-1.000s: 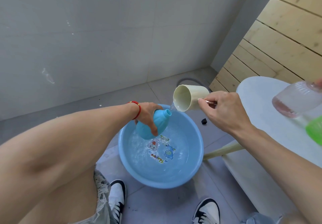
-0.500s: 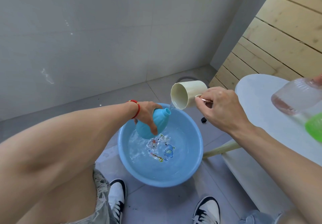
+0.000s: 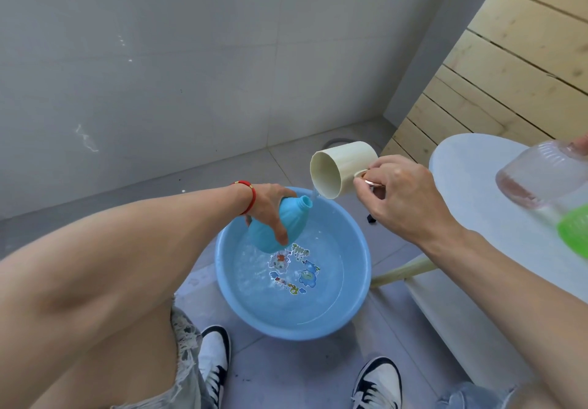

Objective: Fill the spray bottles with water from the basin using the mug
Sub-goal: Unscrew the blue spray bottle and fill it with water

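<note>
Tiled corner, clear bottle (image 3: pixel 541 176) cropped right, mug handle (image 3: pixel 366 179) hidden by right hand (image 3: pixel 401 198)

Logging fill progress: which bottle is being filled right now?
The blue bottle, held over the basin under the mug; the clear bottle lies on the table.

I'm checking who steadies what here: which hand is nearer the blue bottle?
Left. The left hand grips the blue bottle over the basin; the right hand stays apart beside it, tilting the mug toward its neck.
</note>
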The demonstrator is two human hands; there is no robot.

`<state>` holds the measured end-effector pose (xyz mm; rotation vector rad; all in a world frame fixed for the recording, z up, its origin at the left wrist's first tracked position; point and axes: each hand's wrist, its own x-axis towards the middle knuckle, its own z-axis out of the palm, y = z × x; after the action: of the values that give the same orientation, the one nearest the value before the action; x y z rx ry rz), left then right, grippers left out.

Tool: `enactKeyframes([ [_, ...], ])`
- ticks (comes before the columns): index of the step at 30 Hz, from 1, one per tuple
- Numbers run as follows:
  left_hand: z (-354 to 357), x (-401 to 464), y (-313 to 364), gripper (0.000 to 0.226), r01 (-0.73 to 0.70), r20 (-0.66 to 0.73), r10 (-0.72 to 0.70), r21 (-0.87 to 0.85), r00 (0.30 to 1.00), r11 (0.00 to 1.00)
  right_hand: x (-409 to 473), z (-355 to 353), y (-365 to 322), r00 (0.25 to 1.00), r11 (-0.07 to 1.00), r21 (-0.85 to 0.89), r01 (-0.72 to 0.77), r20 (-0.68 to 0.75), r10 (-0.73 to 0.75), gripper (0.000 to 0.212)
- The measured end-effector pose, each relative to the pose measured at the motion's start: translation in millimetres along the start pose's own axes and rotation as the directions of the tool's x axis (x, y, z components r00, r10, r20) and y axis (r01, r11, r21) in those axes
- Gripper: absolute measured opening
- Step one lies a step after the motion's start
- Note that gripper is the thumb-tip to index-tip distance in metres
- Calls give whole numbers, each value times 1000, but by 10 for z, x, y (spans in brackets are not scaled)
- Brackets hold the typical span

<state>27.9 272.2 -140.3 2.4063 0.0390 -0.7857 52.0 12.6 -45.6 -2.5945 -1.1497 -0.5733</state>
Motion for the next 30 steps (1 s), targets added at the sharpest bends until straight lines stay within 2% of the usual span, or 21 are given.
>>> enactKeyframes([
  [7,4,-7,41,73,-9,-3,9,-16,1000,1000,-5,12,-18,992,994,-43,102,-67,-105,41],
  [14,8,14,56,77,-20,-16,19,-44,1000,999,0,27,-37,946,948,-153,279,-126,-298,34],
  [21,10,12,75,73,-43,-17,42,-96,999,994,8,-10,-69,920,904,-244,351,-91,-381,35],
  [23,6,16,75,73,-44,-23,42,-102,999,994,10,-20,-82,934,920,-219,324,-79,-348,34],
  [25,0,20,70,73,-41,-32,38,-92,999,995,0,-9,-94,966,959,-150,240,-62,-252,34],
  [28,-11,20,50,73,-33,-39,31,-61,999,998,0,26,-86,998,999,24,-39,-40,40,41],
  [30,-17,17,28,70,-25,-41,22,-77,999,997,5,77,-33,956,942,164,-293,43,290,45],
])
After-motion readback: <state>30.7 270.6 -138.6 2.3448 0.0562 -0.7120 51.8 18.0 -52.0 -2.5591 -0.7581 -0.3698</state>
